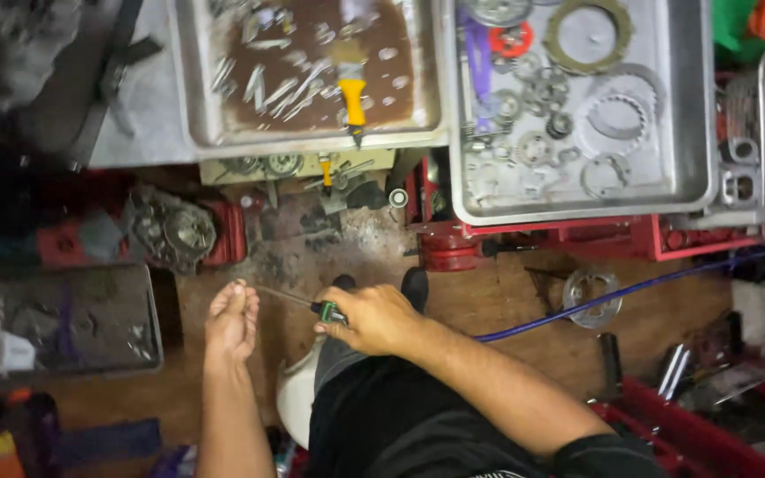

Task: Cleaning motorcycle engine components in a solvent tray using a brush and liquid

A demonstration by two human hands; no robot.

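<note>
Over the workshop floor, right hand [374, 317] clenches a green-handled screwdriver [298, 302], its shaft reaching the pinched fingertips of the left hand [231, 320], which may hold something small, cannot tell, below two metal trays [189, 106] of parts.

Two metal trays are sitting at twelve o'clock: the tray of bolts [197, 80] lying left, the tray of gears and rings [683, 106] lying right; a sprocket [591, 296] is resting at three o'clock.

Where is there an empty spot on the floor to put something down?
Bare wooden floor lies between the right hand and the round metal ring, below the red stand. Both metal trays are crowded with parts.
</note>
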